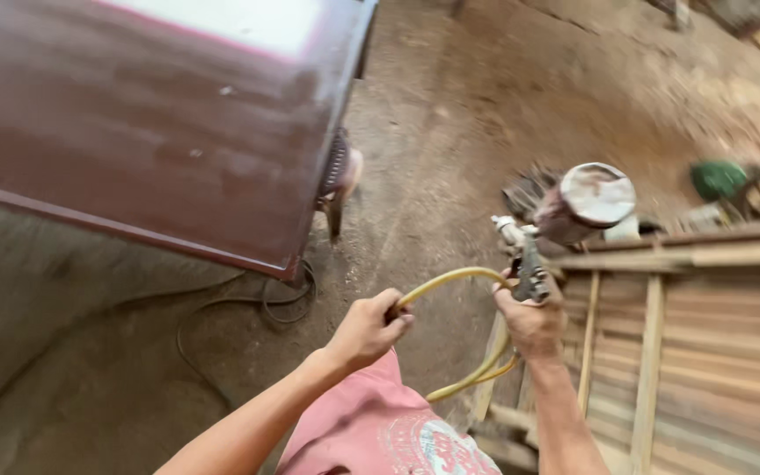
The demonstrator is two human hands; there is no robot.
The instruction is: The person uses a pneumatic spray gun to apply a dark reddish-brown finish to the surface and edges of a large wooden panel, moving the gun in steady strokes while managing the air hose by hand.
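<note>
While the right hand [534, 321] grips the spray gun [565, 220], the left hand [367, 330] clasps the hose [450, 280] beside it; the panel [151, 123] up left looks already coated and glossy.

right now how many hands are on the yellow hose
1: the left hand grips the yellow hose at its loop. The right hand holds the spray gun instead.

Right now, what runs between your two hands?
In the head view, a yellow hose arcs from the left hand to the right hand, which holds the spray gun.
</note>
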